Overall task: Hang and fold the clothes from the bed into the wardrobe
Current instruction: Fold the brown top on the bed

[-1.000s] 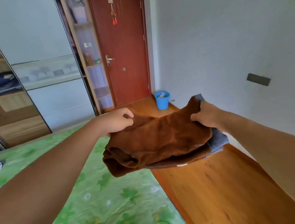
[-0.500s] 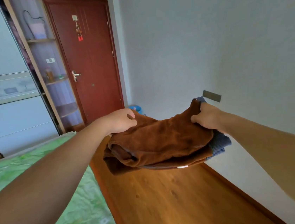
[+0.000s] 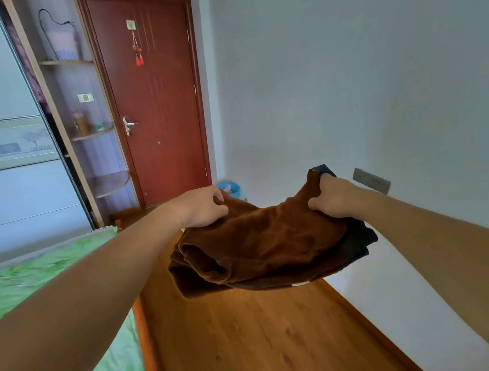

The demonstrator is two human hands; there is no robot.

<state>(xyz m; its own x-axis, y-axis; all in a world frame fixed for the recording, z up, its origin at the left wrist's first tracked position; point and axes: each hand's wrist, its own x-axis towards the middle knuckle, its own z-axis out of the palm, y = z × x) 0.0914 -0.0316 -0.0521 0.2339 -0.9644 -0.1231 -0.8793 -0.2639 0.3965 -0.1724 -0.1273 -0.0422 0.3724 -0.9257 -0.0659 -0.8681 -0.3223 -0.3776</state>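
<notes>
Holding the folded brown fleece garment [image 3: 262, 244] in the air in front of me, I grip its far edge with both hands: my left hand [image 3: 203, 206] pinches the left corner, my right hand [image 3: 334, 198] clutches the right corner. It hangs above the wooden floor [image 3: 255, 342], beside the bed [image 3: 34, 279]. The wardrobe [image 3: 18, 186] stands at the left, the red door [image 3: 154, 104] ahead.

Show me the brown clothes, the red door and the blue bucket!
brown clothes [image 3: 262, 244]: head view, middle of the folded fabric.
red door [image 3: 163, 103]: head view, middle of its front panel.
blue bucket [image 3: 234, 190]: head view, its visible upper wall.
</notes>
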